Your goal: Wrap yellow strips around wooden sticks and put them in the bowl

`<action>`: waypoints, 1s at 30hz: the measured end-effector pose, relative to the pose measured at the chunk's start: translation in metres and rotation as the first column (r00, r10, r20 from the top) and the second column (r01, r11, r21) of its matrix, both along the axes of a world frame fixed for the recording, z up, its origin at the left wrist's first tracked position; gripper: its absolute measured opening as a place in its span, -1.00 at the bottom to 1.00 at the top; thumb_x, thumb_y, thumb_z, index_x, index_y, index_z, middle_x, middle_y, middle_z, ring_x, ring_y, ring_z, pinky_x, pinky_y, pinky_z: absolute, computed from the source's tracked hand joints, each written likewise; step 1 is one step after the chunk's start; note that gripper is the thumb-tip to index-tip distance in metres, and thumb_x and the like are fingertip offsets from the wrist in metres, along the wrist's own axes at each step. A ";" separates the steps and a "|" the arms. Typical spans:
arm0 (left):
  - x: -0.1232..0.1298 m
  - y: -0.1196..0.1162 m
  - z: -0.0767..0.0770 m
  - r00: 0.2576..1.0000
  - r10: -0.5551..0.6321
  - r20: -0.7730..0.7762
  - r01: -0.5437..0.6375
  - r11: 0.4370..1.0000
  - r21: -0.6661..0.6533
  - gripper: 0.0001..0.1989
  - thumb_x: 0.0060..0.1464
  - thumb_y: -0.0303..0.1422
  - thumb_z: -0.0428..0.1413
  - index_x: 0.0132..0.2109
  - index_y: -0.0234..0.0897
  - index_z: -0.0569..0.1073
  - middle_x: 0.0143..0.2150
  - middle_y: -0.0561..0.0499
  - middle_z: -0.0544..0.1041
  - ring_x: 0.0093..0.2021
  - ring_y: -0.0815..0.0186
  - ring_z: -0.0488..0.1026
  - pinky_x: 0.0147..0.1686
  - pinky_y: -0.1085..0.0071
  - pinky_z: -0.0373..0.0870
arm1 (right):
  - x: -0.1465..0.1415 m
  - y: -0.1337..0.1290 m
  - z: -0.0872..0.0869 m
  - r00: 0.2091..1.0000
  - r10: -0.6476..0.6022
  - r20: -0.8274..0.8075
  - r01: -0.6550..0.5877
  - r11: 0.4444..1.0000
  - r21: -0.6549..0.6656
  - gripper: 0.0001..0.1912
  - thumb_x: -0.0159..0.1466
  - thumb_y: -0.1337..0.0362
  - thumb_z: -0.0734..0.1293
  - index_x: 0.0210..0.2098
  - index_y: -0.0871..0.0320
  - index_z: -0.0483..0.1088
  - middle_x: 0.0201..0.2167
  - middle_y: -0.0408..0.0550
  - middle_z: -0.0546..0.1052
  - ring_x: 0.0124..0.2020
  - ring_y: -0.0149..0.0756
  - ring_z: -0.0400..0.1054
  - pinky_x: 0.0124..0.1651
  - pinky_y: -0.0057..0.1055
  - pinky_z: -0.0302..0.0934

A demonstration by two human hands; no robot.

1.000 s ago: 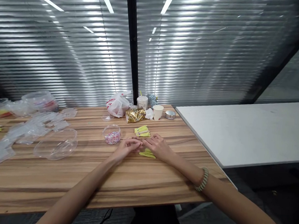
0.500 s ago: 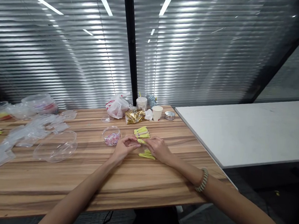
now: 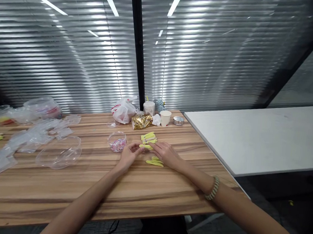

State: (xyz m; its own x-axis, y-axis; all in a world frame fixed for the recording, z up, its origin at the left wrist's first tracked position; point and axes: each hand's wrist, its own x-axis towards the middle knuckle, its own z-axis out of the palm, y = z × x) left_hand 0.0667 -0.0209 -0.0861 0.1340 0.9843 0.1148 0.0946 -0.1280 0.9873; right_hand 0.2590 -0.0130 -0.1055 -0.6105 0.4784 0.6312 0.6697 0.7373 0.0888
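Observation:
My left hand (image 3: 129, 155) sits on the wooden table (image 3: 93, 194), its curled fingertips pinching the end of a yellow-green strip (image 3: 145, 147). My right hand (image 3: 164, 154) lies palm down just to the right, fingers open and extended toward that strip. A stack of similar strips (image 3: 148, 137) lies beyond my hands. Another small pile of yellow-green strips (image 3: 154, 162) lies under my right hand's fingers. A clear bowl of pink small pieces (image 3: 117, 141) stands left of my left hand.
A clear plastic lid (image 3: 59, 152) and loose plastic bags (image 3: 30, 134) lie on the left. A gold packet (image 3: 141, 121), white cups (image 3: 165, 118), a metal tin (image 3: 178, 120) and a white plastic bag (image 3: 123, 111) stand at the far edge. A white table (image 3: 256, 137) adjoins on the right.
My hands, touching at the fingertips a second ago, have drawn slightly apart. A yellow-green strip now lies between them, at my left fingertips.

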 end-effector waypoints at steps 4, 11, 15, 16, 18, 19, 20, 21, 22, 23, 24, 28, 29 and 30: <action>0.000 0.000 0.003 0.999 0.051 -0.013 -0.052 0.999 -0.017 -0.66 -0.21 -0.17 0.22 -0.36 -0.38 0.44 -0.47 -0.01 0.50 -0.42 0.34 0.43 -0.36 0.43 0.37 | 0.002 0.002 -0.001 0.999 0.024 0.044 -0.024 1.000 -0.005 -0.54 0.26 0.28 0.15 0.14 0.22 0.08 -0.20 0.05 0.41 -0.19 -0.33 0.31 -0.18 -0.39 0.24; 0.002 -0.003 0.005 0.995 0.057 -0.078 -0.056 0.998 0.010 -0.68 -0.14 -0.18 0.18 -0.37 -0.40 0.45 -0.47 -0.02 0.51 -0.45 0.35 0.42 -0.40 0.45 0.36 | 0.004 0.010 -0.008 0.976 0.011 -0.216 -0.034 0.994 -0.104 -0.76 0.27 0.28 0.13 -0.16 0.23 0.33 -0.31 -0.03 0.47 -0.29 -0.40 0.35 -0.25 -0.49 0.22; 0.001 -0.001 0.002 0.992 0.072 -0.101 -0.067 0.997 0.049 -0.64 -0.14 -0.19 0.18 -0.24 -0.40 0.46 -0.28 -0.09 0.53 -0.38 0.32 0.44 -0.37 0.42 0.39 | 0.007 0.017 -0.006 0.890 -0.145 -0.432 0.010 0.954 -0.300 -0.77 0.26 0.26 0.15 -0.17 0.20 0.34 -0.29 -0.05 0.47 -0.31 -0.44 0.35 -0.26 -0.54 0.20; 0.001 -0.001 0.002 0.989 0.069 -0.130 -0.060 0.996 0.068 -0.64 -0.13 -0.20 0.18 -0.24 -0.40 0.46 -0.28 -0.10 0.53 -0.36 0.31 0.45 -0.36 0.41 0.39 | 0.008 0.020 -0.004 0.867 -0.173 -0.467 0.011 0.944 -0.329 -0.78 0.25 0.26 0.16 -0.19 0.20 0.35 -0.29 -0.05 0.46 -0.30 -0.44 0.34 -0.25 -0.54 0.19; 0.002 -0.003 0.003 0.976 0.040 -0.215 -0.014 0.993 0.120 -0.67 -0.12 -0.21 0.17 -0.26 -0.40 0.48 -0.29 -0.10 0.53 -0.34 0.29 0.45 -0.33 0.40 0.38 | 0.008 0.029 -0.003 0.837 -0.197 -0.511 0.003 0.935 -0.356 -0.80 0.24 0.26 0.18 -0.25 0.21 0.37 -0.29 -0.05 0.45 -0.28 -0.44 0.32 -0.23 -0.53 0.19; 0.002 -0.004 0.004 0.963 0.010 -0.270 0.032 0.988 0.150 -0.69 -0.11 -0.21 0.16 -0.27 -0.38 0.49 -0.29 -0.10 0.53 -0.32 0.29 0.44 -0.31 0.40 0.37 | 0.007 0.034 -0.003 0.831 -0.195 -0.521 -0.005 0.934 -0.358 -0.81 0.23 0.26 0.19 -0.27 0.21 0.38 -0.29 -0.05 0.45 -0.27 -0.44 0.31 -0.22 -0.52 0.19; 0.003 -0.006 0.004 0.944 -0.028 -0.330 0.092 0.980 0.178 -0.70 -0.10 -0.22 0.16 -0.27 -0.37 0.49 -0.29 -0.09 0.53 -0.32 0.29 0.44 -0.31 0.41 0.36 | 0.006 0.039 -0.004 0.831 -0.187 -0.524 -0.013 0.935 -0.354 -0.81 0.22 0.26 0.20 -0.29 0.22 0.39 -0.29 -0.05 0.45 -0.26 -0.43 0.31 -0.20 -0.50 0.19; 0.004 -0.007 0.005 0.917 -0.068 -0.392 0.159 0.966 0.203 -0.71 -0.09 -0.22 0.15 -0.27 -0.35 0.50 -0.29 -0.08 0.53 -0.31 0.30 0.42 -0.31 0.42 0.35 | 0.004 0.044 -0.005 0.836 -0.177 -0.520 -0.017 0.938 -0.347 -0.81 0.22 0.26 0.21 -0.29 0.22 0.40 -0.29 -0.04 0.44 -0.25 -0.42 0.30 -0.18 -0.49 0.19; 0.004 -0.009 0.005 0.887 -0.101 -0.452 0.223 0.948 0.226 -0.71 -0.10 -0.21 0.16 -0.26 -0.33 0.51 -0.28 -0.07 0.52 -0.31 0.31 0.41 -0.31 0.43 0.33 | 0.002 0.048 -0.007 0.846 -0.167 -0.506 -0.018 0.941 -0.339 -0.81 0.22 0.27 0.21 -0.30 0.21 0.41 -0.29 -0.04 0.44 -0.24 -0.41 0.29 -0.16 -0.47 0.19; 0.005 -0.010 0.004 0.855 -0.128 -0.502 0.283 0.927 0.246 -0.71 -0.11 -0.21 0.18 -0.25 -0.31 0.51 -0.28 -0.06 0.51 -0.30 0.32 0.40 -0.28 0.43 0.32 | 0.001 0.052 -0.010 0.860 -0.158 -0.486 -0.013 0.944 -0.329 -0.81 0.22 0.27 0.20 -0.29 0.20 0.42 -0.28 -0.04 0.44 -0.22 -0.39 0.28 -0.14 -0.44 0.19; 0.005 -0.011 0.004 0.829 -0.150 -0.539 0.333 0.906 0.260 -0.69 -0.13 -0.21 0.19 -0.24 -0.30 0.51 -0.27 -0.05 0.51 -0.29 0.32 0.39 -0.25 0.42 0.31 | -0.001 0.056 -0.012 0.875 -0.152 -0.460 -0.002 0.948 -0.318 -0.80 0.22 0.28 0.20 -0.29 0.20 0.43 -0.28 -0.04 0.45 -0.21 -0.38 0.27 -0.12 -0.42 0.19; 0.005 -0.011 0.000 0.768 -0.215 -0.603 0.444 0.858 0.259 -0.64 -0.17 -0.21 0.22 -0.18 -0.29 0.50 -0.26 -0.06 0.50 -0.25 0.31 0.37 -0.19 0.42 0.28 | -0.003 0.060 -0.020 0.928 -0.133 -0.348 0.031 0.959 -0.282 -0.75 0.25 0.28 0.16 -0.17 0.17 0.41 -0.18 -0.02 0.43 -0.14 -0.34 0.22 -0.04 -0.34 0.16; 0.005 -0.010 -0.001 0.760 -0.224 -0.610 0.451 0.858 0.246 -0.65 -0.14 -0.22 0.20 -0.17 -0.29 0.50 -0.26 -0.06 0.50 -0.26 0.31 0.37 -0.21 0.44 0.28 | -0.003 0.059 -0.020 0.935 -0.125 -0.332 0.031 0.961 -0.274 -0.73 0.25 0.27 0.16 -0.13 0.16 0.39 -0.15 -0.02 0.41 -0.11 -0.33 0.21 -0.02 -0.32 0.15; 0.004 -0.010 -0.002 0.754 -0.226 -0.616 0.451 0.861 0.235 -0.67 -0.11 -0.23 0.18 -0.17 -0.29 0.49 -0.26 -0.06 0.50 -0.28 0.32 0.37 -0.24 0.45 0.28 | -0.002 0.057 -0.018 0.938 -0.118 -0.325 0.029 0.963 -0.267 -0.71 0.24 0.27 0.16 -0.09 0.16 0.37 -0.12 -0.02 0.40 -0.09 -0.31 0.20 -0.01 -0.31 0.15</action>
